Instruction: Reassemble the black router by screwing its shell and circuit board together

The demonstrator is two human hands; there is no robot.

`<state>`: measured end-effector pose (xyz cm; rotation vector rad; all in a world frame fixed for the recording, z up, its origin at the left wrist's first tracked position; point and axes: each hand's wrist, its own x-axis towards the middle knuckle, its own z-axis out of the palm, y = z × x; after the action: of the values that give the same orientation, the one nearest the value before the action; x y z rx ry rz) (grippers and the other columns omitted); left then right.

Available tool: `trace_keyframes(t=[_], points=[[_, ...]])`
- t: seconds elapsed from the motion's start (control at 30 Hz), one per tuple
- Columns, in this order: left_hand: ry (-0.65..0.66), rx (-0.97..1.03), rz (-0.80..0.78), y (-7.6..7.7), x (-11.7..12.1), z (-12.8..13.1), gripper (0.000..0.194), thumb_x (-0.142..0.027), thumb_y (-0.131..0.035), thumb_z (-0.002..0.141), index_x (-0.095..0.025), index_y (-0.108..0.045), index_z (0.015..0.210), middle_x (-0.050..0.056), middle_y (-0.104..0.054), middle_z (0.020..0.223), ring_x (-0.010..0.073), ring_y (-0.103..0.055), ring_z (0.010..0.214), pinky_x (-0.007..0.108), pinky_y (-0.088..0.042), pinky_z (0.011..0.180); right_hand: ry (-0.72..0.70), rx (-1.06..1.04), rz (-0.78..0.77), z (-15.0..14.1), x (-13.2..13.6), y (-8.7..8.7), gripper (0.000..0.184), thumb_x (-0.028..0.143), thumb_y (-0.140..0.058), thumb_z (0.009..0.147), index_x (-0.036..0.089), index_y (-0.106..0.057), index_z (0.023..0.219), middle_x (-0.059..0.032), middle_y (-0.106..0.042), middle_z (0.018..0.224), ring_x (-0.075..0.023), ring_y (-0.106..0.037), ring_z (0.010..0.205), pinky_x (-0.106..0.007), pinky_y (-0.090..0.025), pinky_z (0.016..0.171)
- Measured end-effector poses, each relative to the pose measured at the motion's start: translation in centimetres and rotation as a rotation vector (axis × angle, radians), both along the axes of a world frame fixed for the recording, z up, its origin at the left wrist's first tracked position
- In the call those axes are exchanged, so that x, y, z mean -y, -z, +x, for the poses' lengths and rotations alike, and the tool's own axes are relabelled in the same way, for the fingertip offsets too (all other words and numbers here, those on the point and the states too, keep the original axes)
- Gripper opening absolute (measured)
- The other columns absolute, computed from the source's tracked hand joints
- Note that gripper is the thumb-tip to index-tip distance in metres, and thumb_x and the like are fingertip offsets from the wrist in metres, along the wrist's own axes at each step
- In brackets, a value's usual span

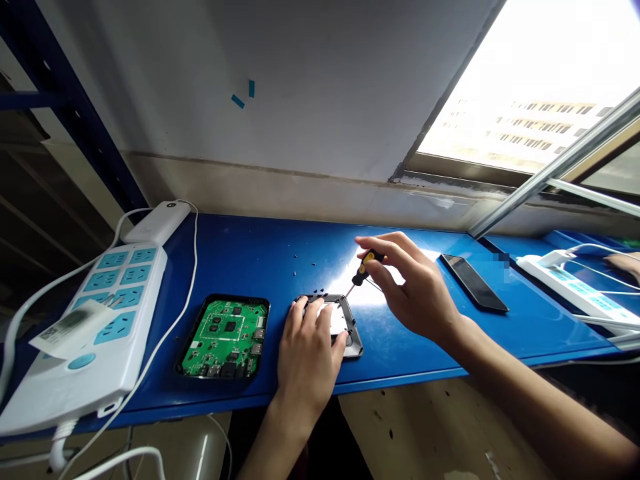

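My right hand [413, 280] grips a screwdriver [367, 265] with a black and yellow handle. Its thin shaft slants down to the far right corner of a small grey-edged device cover [355, 343]. Across that cover my left hand [310, 343] lies with its fingers spread, pressing it on the blue table. A white patch shows on the cover between the fingers; the rest is hidden beneath the hand. To the left sits a black casing [267, 313] with a green circuit board [225, 337] in it. Several tiny dark screws [320, 291] lie just beyond the cover.
A white power strip [143, 320] with blue sockets and cables stands at the left. A black phone [475, 283] lies to the right on the blue table [400, 363]. Farther right are another power strip [580, 287] and another person's hand [625, 262]. Metal frame bars border both sides.
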<state>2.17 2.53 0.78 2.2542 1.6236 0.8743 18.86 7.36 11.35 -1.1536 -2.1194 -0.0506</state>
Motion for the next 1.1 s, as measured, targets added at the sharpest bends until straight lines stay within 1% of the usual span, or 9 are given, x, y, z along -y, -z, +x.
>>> trace_keyframes(t=[0.13,0.27,0.33,0.43,0.53,0.73,0.93,1.03,1.1], points=[[-0.007,0.002,0.011,0.0,0.0,0.0,0.033,-0.028,-0.062,0.092,-0.016,-0.060,0.123,0.009,-0.064,0.132,0.0343,-0.048,0.133,0.054,-0.047,0.109,-0.018,-0.029,-0.054,-0.2,0.5,0.2,0.043,0.024,-0.050,0.100,0.029,-0.050,0.143,-0.0078,-0.071,0.115,-0.0211,-0.073,0.093,-0.040,-0.062,0.080],[-0.014,0.008,0.003,-0.2,0.1,0.0,0.034,-0.028,-0.063,0.091,-0.016,-0.060,0.123,0.009,-0.064,0.133,0.0342,-0.048,0.133,0.053,-0.048,0.108,0.106,-0.020,0.053,-0.3,0.5,0.3,0.027,0.036,-0.070,0.090,0.024,-0.070,0.115,-0.0043,-0.069,0.087,-0.0174,-0.069,0.069,-0.033,-0.060,0.063],[-0.015,0.011,0.005,-0.2,0.1,0.0,0.034,-0.028,-0.064,0.091,-0.015,-0.061,0.122,0.009,-0.065,0.132,0.0342,-0.049,0.132,0.053,-0.049,0.107,0.094,-0.024,0.063,-0.4,0.6,0.4,0.022,0.036,-0.063,0.095,0.022,-0.072,0.110,-0.0067,-0.067,0.093,-0.0173,-0.069,0.073,-0.033,-0.059,0.064],[-0.008,0.011,0.019,-0.2,0.0,0.0,0.033,-0.027,-0.064,0.091,-0.015,-0.061,0.121,0.009,-0.065,0.131,0.0342,-0.049,0.132,0.052,-0.049,0.107,0.006,-0.061,-0.040,-0.3,0.9,0.4,0.035,0.025,-0.043,0.103,0.024,-0.058,0.135,-0.0110,-0.066,0.119,-0.0200,-0.071,0.096,-0.037,-0.060,0.078],[-0.010,0.017,0.036,-0.1,0.0,0.0,0.033,-0.027,-0.065,0.090,-0.016,-0.060,0.121,0.009,-0.066,0.129,0.0337,-0.050,0.131,0.052,-0.049,0.107,0.016,-0.058,-0.083,-0.2,1.1,0.4,0.045,0.025,-0.050,0.101,0.027,-0.047,0.146,-0.0076,-0.073,0.113,-0.0205,-0.074,0.092,-0.039,-0.061,0.080],[-0.027,0.039,0.066,0.2,0.1,0.0,0.031,-0.026,-0.066,0.089,-0.018,-0.061,0.119,0.009,-0.066,0.128,0.0335,-0.051,0.130,0.050,-0.050,0.105,0.142,-0.030,0.107,-0.8,0.6,0.4,0.016,0.037,-0.069,0.090,0.023,-0.074,0.098,-0.0037,-0.072,0.083,-0.0156,-0.068,0.061,-0.031,-0.058,0.058],[-0.021,0.039,0.041,0.2,0.0,0.0,0.032,-0.026,-0.066,0.089,-0.018,-0.061,0.119,0.008,-0.066,0.130,0.0336,-0.051,0.130,0.050,-0.049,0.106,0.041,-0.065,-0.061,-0.8,1.1,0.9,0.041,0.025,-0.045,0.102,0.025,-0.050,0.143,-0.0105,-0.068,0.123,-0.0212,-0.073,0.097,-0.039,-0.063,0.080],[-0.023,0.042,0.026,0.0,0.0,0.0,0.032,-0.026,-0.066,0.089,-0.017,-0.061,0.119,0.008,-0.066,0.131,0.0337,-0.050,0.131,0.050,-0.049,0.106,0.071,-0.098,-0.028,-0.7,1.1,1.2,0.044,0.029,-0.059,0.097,0.028,-0.054,0.140,-0.0055,-0.074,0.105,-0.0198,-0.074,0.084,-0.039,-0.064,0.077],[-0.026,0.045,0.021,-0.1,0.0,0.0,0.032,-0.025,-0.067,0.089,-0.017,-0.061,0.119,0.008,-0.066,0.131,0.0335,-0.050,0.131,0.051,-0.049,0.106,0.140,-0.115,0.057,-0.8,0.8,1.4,0.033,0.034,-0.071,0.089,0.028,-0.067,0.121,-0.0032,-0.073,0.092,-0.0184,-0.071,0.073,-0.037,-0.064,0.070]])
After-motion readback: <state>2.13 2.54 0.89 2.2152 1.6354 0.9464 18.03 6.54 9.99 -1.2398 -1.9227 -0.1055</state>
